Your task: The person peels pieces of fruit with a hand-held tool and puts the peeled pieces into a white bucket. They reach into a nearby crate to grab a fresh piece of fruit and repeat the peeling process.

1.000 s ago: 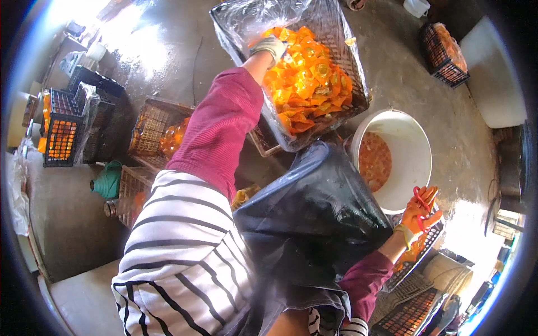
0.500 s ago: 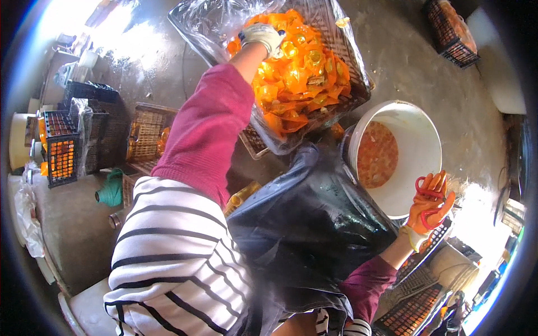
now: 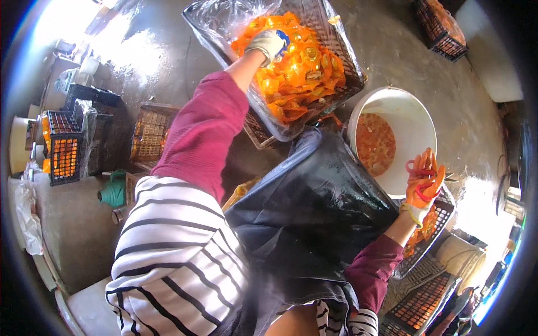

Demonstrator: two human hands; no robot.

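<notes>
My left hand (image 3: 268, 45), in a white glove with blue on the fingers, is at a heap of shiny orange packets (image 3: 305, 70). Its fingers look curled in; what they hold is hidden. The heap fills a dark crate (image 3: 352, 70) lined with clear plastic film (image 3: 216, 25). On the right, my right hand (image 3: 423, 187), in an orange-coated glove, holds red-handled scissors (image 3: 430, 195) by the loops. This hand is beside the rim of a large white bucket (image 3: 417, 129), which contains a reddish-orange mass (image 3: 375, 144).
A black apron (image 3: 314, 207) spreads over my lap, against the bucket. Below my right hand stands a crate of orange pieces (image 3: 426, 229). More crates stand left, including a brown one (image 3: 154, 131) and a black one (image 3: 64, 148). A green twine spool (image 3: 112, 193) sits at left.
My left hand has shifted slightly within the heap, showing more blue on the glove. My right hand has risen a little with the scissors. The whole view has shifted slightly.
</notes>
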